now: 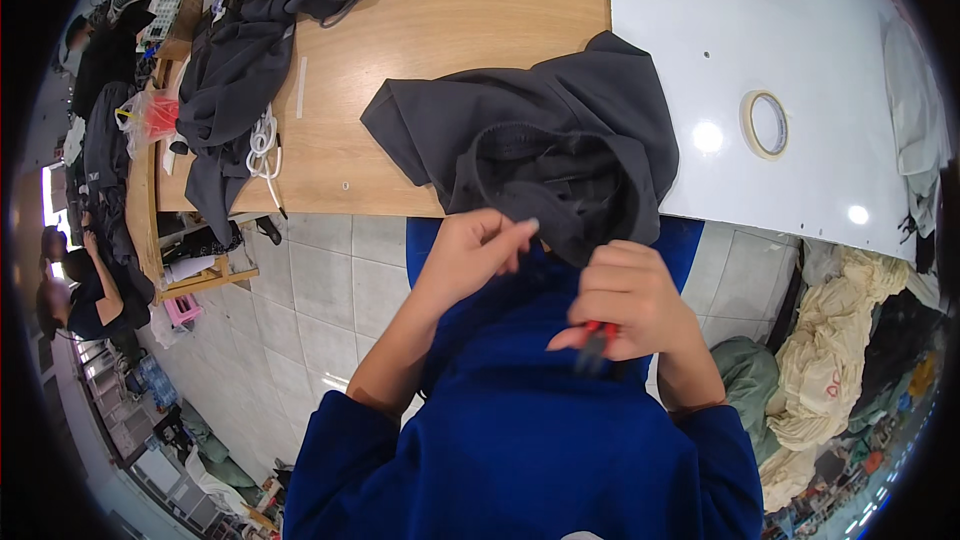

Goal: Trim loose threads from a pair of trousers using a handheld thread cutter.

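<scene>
A dark grey garment [420,130] lies bunched on the table's near edge, its round, ribbed opening [545,135] facing me. My left hand [478,258] is closed at the near left rim of that opening, thumb against fingers; what it pinches, if anything, is too small to make out. My right hand [635,300] is curled at the near right rim, holding a small hand tool with red handles [600,329]. Its dark end is blurred and points back toward me; it looks like snips. Whether the right fingers also grip cloth cannot be seen.
A wooden table [400,30] adjoins a white tabletop [690,70] bearing a roll of tape [765,125]. More dark garments [235,70] and a white cord [263,148] lie at left. Cream cloth [830,350] is heaped at right. Other people [90,290] are at far left.
</scene>
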### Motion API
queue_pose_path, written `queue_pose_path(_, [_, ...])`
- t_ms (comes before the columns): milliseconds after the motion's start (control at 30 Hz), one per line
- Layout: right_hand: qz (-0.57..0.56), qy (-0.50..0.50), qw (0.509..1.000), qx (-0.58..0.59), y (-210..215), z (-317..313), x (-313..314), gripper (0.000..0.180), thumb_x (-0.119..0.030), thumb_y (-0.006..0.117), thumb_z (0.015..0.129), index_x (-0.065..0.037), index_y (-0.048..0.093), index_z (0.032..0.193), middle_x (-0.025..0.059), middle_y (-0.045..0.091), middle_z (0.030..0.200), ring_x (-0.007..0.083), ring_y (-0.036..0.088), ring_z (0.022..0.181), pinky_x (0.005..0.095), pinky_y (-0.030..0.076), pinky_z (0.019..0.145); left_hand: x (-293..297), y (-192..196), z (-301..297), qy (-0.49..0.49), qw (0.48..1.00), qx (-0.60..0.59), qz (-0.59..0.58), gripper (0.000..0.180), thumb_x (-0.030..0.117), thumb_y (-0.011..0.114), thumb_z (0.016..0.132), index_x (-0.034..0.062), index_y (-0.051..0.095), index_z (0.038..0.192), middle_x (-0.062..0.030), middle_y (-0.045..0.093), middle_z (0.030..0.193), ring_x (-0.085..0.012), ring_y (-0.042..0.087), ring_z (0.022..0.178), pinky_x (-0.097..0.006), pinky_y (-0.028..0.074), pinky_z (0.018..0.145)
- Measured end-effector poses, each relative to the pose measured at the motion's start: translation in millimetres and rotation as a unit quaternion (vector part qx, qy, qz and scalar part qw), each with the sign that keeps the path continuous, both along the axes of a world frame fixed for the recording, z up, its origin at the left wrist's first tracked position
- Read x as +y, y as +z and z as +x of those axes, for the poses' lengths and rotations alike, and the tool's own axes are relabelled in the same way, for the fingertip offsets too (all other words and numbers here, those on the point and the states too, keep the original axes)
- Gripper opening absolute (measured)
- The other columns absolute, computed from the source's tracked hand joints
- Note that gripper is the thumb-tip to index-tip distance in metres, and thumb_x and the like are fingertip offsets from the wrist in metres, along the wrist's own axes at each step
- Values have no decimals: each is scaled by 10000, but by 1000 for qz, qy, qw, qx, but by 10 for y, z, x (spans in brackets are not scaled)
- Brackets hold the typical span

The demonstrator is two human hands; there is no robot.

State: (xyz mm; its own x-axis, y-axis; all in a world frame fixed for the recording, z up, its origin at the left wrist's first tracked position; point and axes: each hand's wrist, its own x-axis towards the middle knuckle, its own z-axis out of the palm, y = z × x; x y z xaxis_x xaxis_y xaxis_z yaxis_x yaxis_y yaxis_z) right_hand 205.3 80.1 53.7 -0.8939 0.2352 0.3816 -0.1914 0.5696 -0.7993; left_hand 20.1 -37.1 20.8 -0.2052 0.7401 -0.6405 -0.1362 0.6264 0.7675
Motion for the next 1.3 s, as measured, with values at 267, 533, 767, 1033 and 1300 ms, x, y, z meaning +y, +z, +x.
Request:
queue_pose_path(267, [-79, -31, 991, -105, 187, 162, 206, 188, -160, 790, 610, -79, 685, 743, 42, 461, 533, 199, 466, 474, 297, 346, 456, -179, 167, -513, -4, 950, 312, 20, 272, 279, 590, 901, 34, 619, 787, -17, 597, 637, -86, 559, 592, -244, 437, 560])
queue_pose_path(533, [7, -362, 929, -82, -42, -71, 186, 384, -84, 773, 632, -69, 668, 1001, 74, 591, 819, 233, 586, 723, 309, 463, 640, 248, 304, 31, 241, 922, -183, 243, 292, 264, 416, 991, 26, 529, 1116, -99, 570, 1081, -176, 552, 979, -295, 427, 913])
queue_pose_path(767, [33, -399, 916, -40, -391, 78, 129, 351, 43, 636, 552, -63, 689, 883, 61, 610, 881, 235, 593, 790, 302, 471, 675, 479, 44, 397, 321, 793, -514, 64, 391, 341, 448, 972, 45, 477, 1225, -81, 520, 1220, -207, 485, 1140, -342, 374, 994])
queue_pose_path(1033, [-99, -366, 922, -84, -127, 173, 100, 441, -13, 646, 756, -2, 551, 1186, 125, 557, 1075, 199, 550, 947, 273, 443, 810, 358, 136, 324, 298, 838, -436, 142, 321, 255, 471, 978, 32, 493, 1208, -77, 583, 1163, -164, 576, 1036, -308, 470, 877])
queue_pose_path(1300, [-102, -378, 919, -42, 101, -16, 43, 312, -54, 686, 744, -37, 643, 1053, 80, 636, 954, 203, 553, 853, 272, 431, 770, 262, 245, 386, 295, 847, -381, 223, 225, 121, 543, 937, 53, 562, 1151, -56, 609, 1119, -139, 589, 1013, -296, 478, 880])
